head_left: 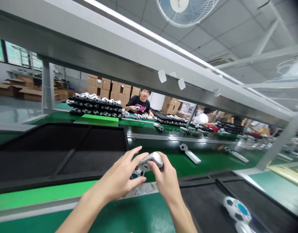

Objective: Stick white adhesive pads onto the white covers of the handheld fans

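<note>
Both my hands are at one white device with a soccer-ball head (138, 173), held in front of me over the near edge of the green conveyor. My right hand (167, 174) grips the end of its white handle between thumb and fingers. My left hand (122, 171) is around the ball head, thumb below and fingers above, with some fingers stretched out. The head has a blue round spot and is partly hidden by the left fingers. A similar device (237, 209), with a blue disc on its ball head, lies on the black tray (202, 204) at the lower right.
A large black divided tray (97, 155) stands at left on a bright green strip. More ball-headed devices (193, 157) lie on the green belt (168, 161). Across it, a person (140, 105) sits by stacked loaded trays (95, 106). A grey overhead beam (129, 61) crosses above.
</note>
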The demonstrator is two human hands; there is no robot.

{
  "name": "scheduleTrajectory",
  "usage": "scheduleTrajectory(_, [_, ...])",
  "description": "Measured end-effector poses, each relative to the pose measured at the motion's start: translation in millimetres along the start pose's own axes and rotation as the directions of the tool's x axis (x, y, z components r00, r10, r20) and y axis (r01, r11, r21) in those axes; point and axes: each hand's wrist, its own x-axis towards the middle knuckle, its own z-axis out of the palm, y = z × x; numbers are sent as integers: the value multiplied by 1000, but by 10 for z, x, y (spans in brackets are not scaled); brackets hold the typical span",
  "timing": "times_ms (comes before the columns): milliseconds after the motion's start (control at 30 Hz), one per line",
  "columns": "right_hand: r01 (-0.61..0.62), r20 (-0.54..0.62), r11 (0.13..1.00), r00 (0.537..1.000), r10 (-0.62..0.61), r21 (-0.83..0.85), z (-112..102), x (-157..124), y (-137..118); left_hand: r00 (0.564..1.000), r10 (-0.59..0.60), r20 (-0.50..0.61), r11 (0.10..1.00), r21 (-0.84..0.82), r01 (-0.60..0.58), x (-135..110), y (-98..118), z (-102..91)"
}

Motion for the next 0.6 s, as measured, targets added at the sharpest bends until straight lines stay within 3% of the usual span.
scheduleTrajectory(67, [-16,-10,993,1000,15,-116,26,-5,256,998,-9,59,1000,-6,10,16,5,-27])
scheduleTrajectory(233, [-73,116,926,985,124,-371,167,-234,696,993,53,102,998,-49,-49,18,79,-10])
scheduleTrajectory(333, [-123,104,886,977,188,-447,386,-113,744,991,81,110,996,-34,-77,3,168,-19])
scheduleTrajectory(433, [-145,61,869,979,196,-472,530,119,601,990,94,100,996,-13,-94,-13,220,-59])
scheduleTrajectory(500, [-131,50,863,983,178,-489,439,133,496,990,105,99,994,-13,-104,-26,210,-89])
scheduleTrajectory(600, [-140,-15,812,987,160,-567,-67,-237,473,990,101,93,995,-34,-98,-31,139,-115])
